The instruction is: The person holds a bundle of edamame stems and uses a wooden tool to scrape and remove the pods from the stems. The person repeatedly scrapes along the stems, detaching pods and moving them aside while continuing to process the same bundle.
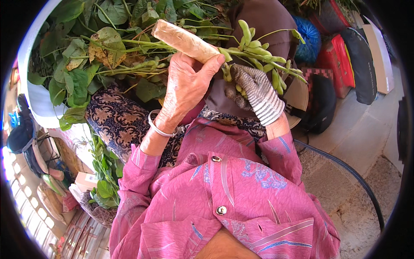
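Observation:
My bare left hand (190, 81), with a pale bracelet at the wrist, grips a thick, pale tan bar-like piece (186, 40) with a creased surface; its material is unclear. The thumb lies at the bar's lower right end, beside a green pod. My right hand (255, 87), in a grey-and-white striped knit glove, is closed around the stems of a bunch of green bean pods (258, 53), which fans out above and to the right of the glove. Both hands nearly touch. Leafy bean plants (74, 64) are heaped beyond and to the left of my left hand.
Patterned dark cloth (116, 119) covers my lap, and brown cloth (268, 19) lies beyond the right hand. A white curved rim (35, 103) borders the plants. At right are a blue plastic bag (305, 39), a red bag (343, 61), black bags (359, 68) and a dark hose (352, 171) on paving.

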`<control>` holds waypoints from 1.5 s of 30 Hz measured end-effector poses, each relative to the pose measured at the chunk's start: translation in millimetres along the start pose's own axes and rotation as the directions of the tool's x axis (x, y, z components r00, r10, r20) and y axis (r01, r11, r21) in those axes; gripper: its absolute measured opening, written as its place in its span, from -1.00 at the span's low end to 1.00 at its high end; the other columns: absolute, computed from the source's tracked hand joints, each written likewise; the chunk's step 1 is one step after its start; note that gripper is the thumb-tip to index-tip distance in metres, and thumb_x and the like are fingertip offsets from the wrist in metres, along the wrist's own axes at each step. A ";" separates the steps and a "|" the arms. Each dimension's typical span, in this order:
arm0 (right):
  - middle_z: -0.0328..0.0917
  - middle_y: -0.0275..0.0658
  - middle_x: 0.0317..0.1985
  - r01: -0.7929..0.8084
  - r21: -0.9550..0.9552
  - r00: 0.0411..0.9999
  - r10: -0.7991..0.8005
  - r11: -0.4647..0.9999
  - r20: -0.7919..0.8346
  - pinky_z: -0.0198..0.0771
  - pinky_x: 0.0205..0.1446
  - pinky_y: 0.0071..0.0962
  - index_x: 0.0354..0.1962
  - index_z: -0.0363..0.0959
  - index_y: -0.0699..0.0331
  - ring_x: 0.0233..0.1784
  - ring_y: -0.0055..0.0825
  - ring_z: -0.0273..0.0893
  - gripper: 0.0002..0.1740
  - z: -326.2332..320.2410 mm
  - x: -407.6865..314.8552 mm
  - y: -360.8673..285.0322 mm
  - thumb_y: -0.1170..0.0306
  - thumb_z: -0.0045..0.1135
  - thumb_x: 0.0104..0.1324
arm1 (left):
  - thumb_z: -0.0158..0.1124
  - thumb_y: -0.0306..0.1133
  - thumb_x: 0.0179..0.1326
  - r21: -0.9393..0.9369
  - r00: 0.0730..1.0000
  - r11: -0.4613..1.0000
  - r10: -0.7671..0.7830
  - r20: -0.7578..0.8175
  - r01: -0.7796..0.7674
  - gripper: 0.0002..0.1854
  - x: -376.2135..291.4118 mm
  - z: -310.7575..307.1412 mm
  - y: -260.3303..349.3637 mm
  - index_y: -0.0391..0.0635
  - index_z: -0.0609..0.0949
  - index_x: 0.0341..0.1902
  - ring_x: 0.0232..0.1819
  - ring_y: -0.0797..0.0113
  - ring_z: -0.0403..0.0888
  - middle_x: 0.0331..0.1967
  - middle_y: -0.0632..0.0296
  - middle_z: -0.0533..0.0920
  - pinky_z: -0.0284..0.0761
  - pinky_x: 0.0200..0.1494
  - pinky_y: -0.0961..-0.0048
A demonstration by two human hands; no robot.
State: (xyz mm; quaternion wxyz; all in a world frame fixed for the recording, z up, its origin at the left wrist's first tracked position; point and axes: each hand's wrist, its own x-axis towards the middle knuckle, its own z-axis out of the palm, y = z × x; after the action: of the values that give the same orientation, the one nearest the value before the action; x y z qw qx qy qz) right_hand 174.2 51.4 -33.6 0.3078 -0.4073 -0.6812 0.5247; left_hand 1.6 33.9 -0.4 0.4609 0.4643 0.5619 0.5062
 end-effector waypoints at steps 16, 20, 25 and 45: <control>0.54 -0.39 -0.26 -0.551 0.449 0.826 0.537 0.704 0.173 0.29 -0.53 -0.79 -0.01 0.43 0.16 -0.38 -0.74 0.51 -0.58 6.3 10.1 -15.9 0.08 -0.08 0.36 | 0.30 -0.41 0.17 0.067 0.999 0.997 0.027 0.026 -0.029 -0.82 -6.4 0.5 3.7 -0.24 0.61 -0.21 -0.34 0.60 0.50 -0.38 0.31 0.63 0.40 -0.24 0.63; 0.54 -0.39 -0.32 -0.581 0.567 0.778 0.603 0.584 0.176 0.25 -0.58 -0.77 -0.10 0.47 0.23 -0.48 -0.74 0.47 -0.63 8.0 10.8 -31.9 0.12 -0.06 0.35 | 0.32 -0.45 0.14 -0.096 1.000 0.995 -0.017 -0.025 0.014 -0.85 -8.0 2.0 2.2 -0.25 0.62 -0.25 -0.37 0.58 0.54 -0.43 0.29 0.65 0.45 -0.25 0.60; 0.52 -0.37 -0.44 -0.529 0.617 0.814 0.553 0.582 0.176 0.24 -0.61 -0.74 -0.13 0.49 0.29 -0.61 -0.74 0.37 -0.70 9.2 5.2 -11.0 0.26 -0.01 0.31 | 0.32 -0.42 0.16 -0.003 1.000 1.000 -0.015 0.024 0.015 -0.82 -6.6 3.2 6.4 -0.24 0.60 -0.20 -0.32 0.58 0.52 -0.36 0.30 0.64 0.43 -0.20 0.62; 0.18 -0.54 -0.75 -0.397 0.914 0.823 0.473 0.081 0.316 -0.02 -0.83 -0.81 -0.06 0.44 0.36 -0.84 -0.81 0.02 -0.49 -30.0 -4.1 -15.0 0.04 -0.12 0.40 | 0.31 -0.44 0.15 0.155 0.999 0.987 0.039 0.008 -0.040 -0.83 -5.4 -1.5 -2.9 -0.27 0.60 -0.23 -0.37 0.57 0.53 -0.40 0.27 0.64 0.45 -0.26 0.58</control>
State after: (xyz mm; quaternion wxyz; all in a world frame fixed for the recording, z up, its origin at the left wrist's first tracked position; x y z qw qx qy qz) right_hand 198.1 60.0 -11.3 0.3401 -0.3295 -0.0504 0.8793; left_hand 0.7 28.2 -2.9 0.4146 0.5111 0.5893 0.4686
